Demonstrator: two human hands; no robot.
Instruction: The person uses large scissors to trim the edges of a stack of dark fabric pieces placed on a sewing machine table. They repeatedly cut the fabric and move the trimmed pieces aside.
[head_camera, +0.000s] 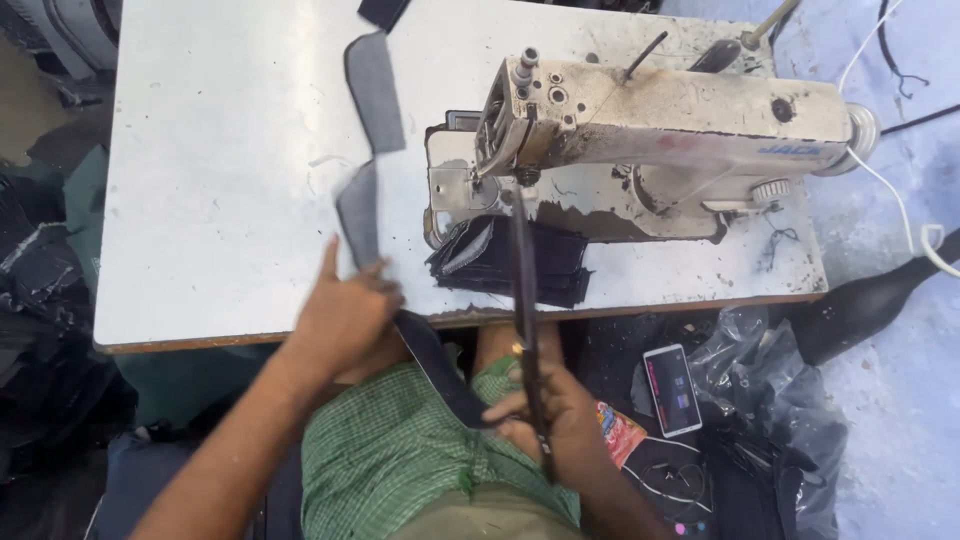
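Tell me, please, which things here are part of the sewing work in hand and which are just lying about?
In use:
- long dark grey fabric strip, under the left hand
- narrow dark band, held by the right hand
- worn cream sewing machine
- stack of dark fabric pieces

Lying about:
- white-framed phone
- crumpled black plastic bag

table: worn white rectangular tabletop (220, 180) with chipped brown front edge | floor: pale blue-grey concrete (900, 400) right of the table, white cable (905, 215) trailing across it | left of the table: dark heaped cloth (40, 300) in shadow | light: bright, even daylight on the tabletop
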